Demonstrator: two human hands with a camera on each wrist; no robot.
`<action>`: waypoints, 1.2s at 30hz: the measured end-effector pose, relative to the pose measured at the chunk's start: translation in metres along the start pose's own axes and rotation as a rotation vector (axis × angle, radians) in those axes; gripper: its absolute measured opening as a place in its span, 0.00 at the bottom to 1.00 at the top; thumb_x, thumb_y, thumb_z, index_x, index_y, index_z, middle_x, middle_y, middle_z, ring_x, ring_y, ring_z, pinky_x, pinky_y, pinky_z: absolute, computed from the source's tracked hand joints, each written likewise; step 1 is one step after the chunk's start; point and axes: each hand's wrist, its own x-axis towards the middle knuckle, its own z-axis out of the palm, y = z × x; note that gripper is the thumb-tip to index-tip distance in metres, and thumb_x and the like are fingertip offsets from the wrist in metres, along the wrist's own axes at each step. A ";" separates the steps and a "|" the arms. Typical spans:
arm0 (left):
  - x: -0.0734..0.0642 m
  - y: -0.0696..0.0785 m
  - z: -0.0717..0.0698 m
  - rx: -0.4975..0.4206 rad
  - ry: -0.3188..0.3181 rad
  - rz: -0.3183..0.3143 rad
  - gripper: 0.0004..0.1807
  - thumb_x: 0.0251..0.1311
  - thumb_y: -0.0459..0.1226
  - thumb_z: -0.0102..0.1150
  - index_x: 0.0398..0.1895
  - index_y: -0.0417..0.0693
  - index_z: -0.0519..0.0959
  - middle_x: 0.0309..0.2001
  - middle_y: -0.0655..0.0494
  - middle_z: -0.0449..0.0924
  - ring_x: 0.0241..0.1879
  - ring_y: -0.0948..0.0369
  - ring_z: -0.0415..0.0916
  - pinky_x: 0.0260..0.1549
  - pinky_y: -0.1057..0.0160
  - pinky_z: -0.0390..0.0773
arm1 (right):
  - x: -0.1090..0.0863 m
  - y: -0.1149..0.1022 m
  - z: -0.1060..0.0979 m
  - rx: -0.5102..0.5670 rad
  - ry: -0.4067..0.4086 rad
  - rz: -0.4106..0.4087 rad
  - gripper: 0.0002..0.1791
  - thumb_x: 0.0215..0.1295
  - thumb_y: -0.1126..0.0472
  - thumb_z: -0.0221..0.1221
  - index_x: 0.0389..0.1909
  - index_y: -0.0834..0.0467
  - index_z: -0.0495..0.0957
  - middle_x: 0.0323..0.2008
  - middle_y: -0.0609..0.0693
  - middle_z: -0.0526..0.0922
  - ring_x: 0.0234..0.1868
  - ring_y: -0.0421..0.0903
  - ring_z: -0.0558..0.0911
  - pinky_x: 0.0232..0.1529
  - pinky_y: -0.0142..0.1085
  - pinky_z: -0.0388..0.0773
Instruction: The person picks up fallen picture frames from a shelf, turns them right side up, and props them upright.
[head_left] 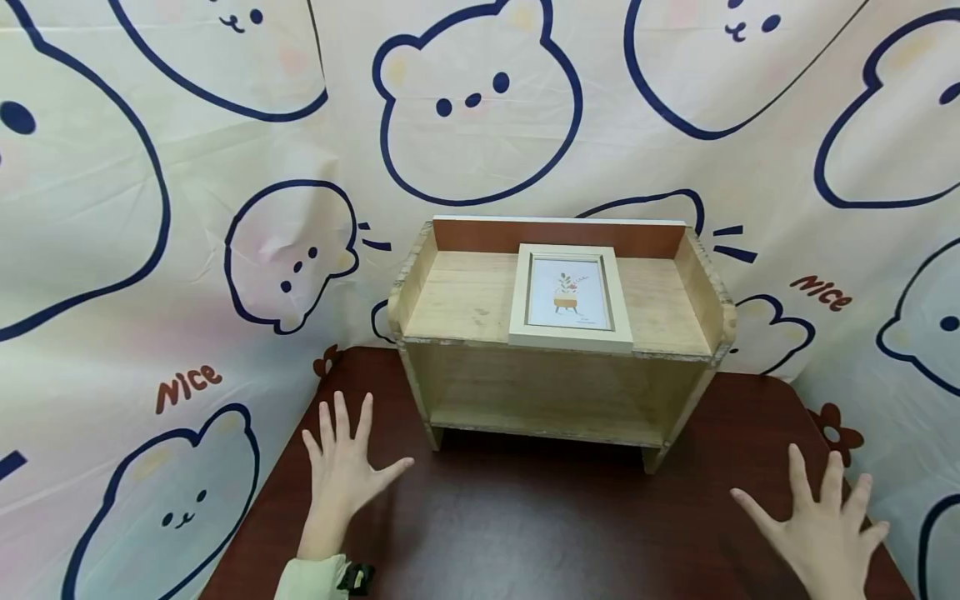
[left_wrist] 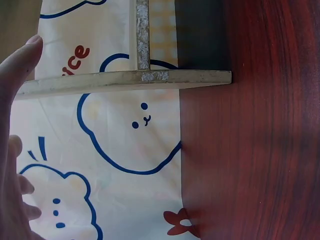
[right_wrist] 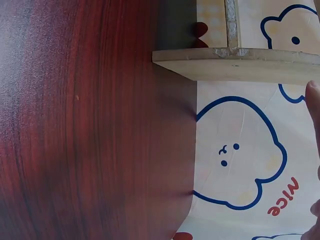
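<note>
A small two-tier wooden shelf point(head_left: 465, 292) stands at the back of the dark table, its edges rough and chipped. On its upper board a cream picture frame point(head_left: 519, 300) lies tilted back, showing a potted-plant print. My left hand point(head_left: 343, 471), fingers spread, hovers to the left and in front of the shelf, touching nothing. To the right, my right hand point(head_left: 825, 529) is likewise spread and holds nothing. Each wrist view catches an upright side panel, the left one point(left_wrist: 100, 81) and the right one point(right_wrist: 260, 65), with part of the hand at the image edge.
The dark red-brown wooden table point(head_left: 540, 525) spreads out in front of the shelf. Behind and at both sides hangs a pale cloth point(head_left: 300, 150) printed with blue-outlined bears. A black strap device point(head_left: 356, 578) sits on the left wrist beside a light green sleeve point(head_left: 309, 577).
</note>
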 end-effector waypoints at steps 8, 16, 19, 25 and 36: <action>0.002 0.004 -0.002 0.009 -0.014 0.022 0.62 0.34 0.68 0.61 0.72 0.58 0.41 0.70 0.37 0.31 0.67 0.39 0.29 0.52 0.28 0.39 | 0.002 -0.001 0.002 0.018 -0.067 -0.011 0.59 0.50 0.27 0.50 0.69 0.48 0.26 0.64 0.74 0.30 0.60 0.77 0.28 0.39 0.79 0.36; 0.002 0.004 -0.003 0.017 -0.021 0.026 0.62 0.34 0.68 0.61 0.72 0.58 0.41 0.70 0.37 0.32 0.67 0.38 0.30 0.52 0.28 0.39 | 0.003 0.000 0.002 0.032 -0.110 -0.001 0.58 0.51 0.27 0.49 0.70 0.50 0.27 0.64 0.75 0.30 0.60 0.76 0.27 0.39 0.78 0.36; 0.002 0.003 -0.003 0.023 -0.023 0.025 0.62 0.34 0.68 0.61 0.72 0.58 0.41 0.70 0.37 0.32 0.67 0.38 0.31 0.52 0.28 0.39 | 0.004 -0.001 0.002 0.038 -0.114 0.000 0.58 0.51 0.27 0.49 0.70 0.51 0.28 0.64 0.75 0.30 0.60 0.76 0.27 0.39 0.78 0.36; 0.001 0.003 -0.004 0.015 -0.008 0.035 0.62 0.34 0.67 0.61 0.72 0.59 0.41 0.70 0.38 0.32 0.67 0.38 0.31 0.53 0.28 0.40 | 0.004 -0.003 0.001 0.054 -0.102 -0.009 0.58 0.51 0.27 0.49 0.70 0.53 0.31 0.64 0.74 0.30 0.61 0.75 0.27 0.38 0.77 0.39; 0.002 0.010 -0.014 -0.022 0.024 0.060 0.63 0.34 0.66 0.63 0.72 0.60 0.40 0.70 0.39 0.33 0.67 0.40 0.30 0.54 0.30 0.40 | 0.002 -0.012 -0.013 0.083 -0.040 -0.053 0.56 0.53 0.30 0.51 0.70 0.57 0.35 0.64 0.75 0.37 0.62 0.75 0.34 0.41 0.74 0.46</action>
